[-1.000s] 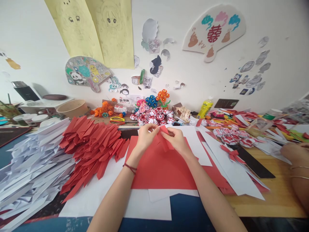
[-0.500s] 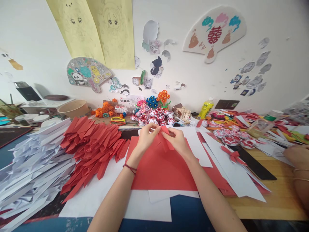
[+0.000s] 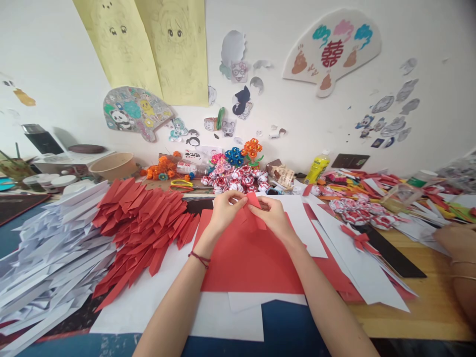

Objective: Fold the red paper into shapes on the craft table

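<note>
The small red paper piece (image 3: 254, 212) was pinched between the left hand (image 3: 223, 214) and right hand (image 3: 274, 217) above a red sheet (image 3: 249, 263), apparently mid-fold; many folded red strips (image 3: 143, 223) and white strips (image 3: 52, 253) lay piled left, seemingly finished.

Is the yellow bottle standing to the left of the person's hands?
No, the yellow bottle stands at the wall, right of both hands.

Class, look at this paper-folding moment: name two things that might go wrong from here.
1. Both hands, the left hand and the right hand, pinch one small red paper piece in mid-air; an uneven pull might tear it or skew the crease.
2. The heap of red strips lies close beside the left forearm; a sideways elbow move might scatter them into the white strips.
</note>
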Motion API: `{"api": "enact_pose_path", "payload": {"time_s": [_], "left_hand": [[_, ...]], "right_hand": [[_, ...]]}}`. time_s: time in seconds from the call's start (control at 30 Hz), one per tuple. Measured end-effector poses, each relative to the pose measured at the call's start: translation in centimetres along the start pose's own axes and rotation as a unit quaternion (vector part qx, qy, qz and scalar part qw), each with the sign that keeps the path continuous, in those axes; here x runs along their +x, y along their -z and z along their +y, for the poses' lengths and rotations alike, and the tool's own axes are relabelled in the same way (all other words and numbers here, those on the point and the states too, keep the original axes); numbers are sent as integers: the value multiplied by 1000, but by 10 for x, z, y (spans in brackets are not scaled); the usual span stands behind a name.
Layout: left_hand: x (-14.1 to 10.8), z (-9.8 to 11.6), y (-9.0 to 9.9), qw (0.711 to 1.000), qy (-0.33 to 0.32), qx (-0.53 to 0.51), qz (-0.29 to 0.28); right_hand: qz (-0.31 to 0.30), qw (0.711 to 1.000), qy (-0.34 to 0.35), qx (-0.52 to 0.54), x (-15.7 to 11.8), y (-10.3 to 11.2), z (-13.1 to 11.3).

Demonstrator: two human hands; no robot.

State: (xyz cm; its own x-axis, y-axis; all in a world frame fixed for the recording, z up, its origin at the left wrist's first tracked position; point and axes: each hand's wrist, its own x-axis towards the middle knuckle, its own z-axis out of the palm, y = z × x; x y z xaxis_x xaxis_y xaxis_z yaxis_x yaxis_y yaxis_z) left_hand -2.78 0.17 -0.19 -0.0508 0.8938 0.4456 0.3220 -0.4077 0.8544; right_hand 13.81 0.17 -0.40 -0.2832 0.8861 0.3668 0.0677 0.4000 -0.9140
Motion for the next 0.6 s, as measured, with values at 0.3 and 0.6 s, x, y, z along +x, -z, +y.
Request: {"api": "enact_pose_path", "payload": {"time_s": [0.3,0.6], "left_hand": [[-1,2,-2,1000,6,-2,-16],[-3,7,-1,999,-27,4,-17]], "right_hand": [[20,1000,3,-17,1,0,2],[7,1000,20,-16,1,0,1]]}}
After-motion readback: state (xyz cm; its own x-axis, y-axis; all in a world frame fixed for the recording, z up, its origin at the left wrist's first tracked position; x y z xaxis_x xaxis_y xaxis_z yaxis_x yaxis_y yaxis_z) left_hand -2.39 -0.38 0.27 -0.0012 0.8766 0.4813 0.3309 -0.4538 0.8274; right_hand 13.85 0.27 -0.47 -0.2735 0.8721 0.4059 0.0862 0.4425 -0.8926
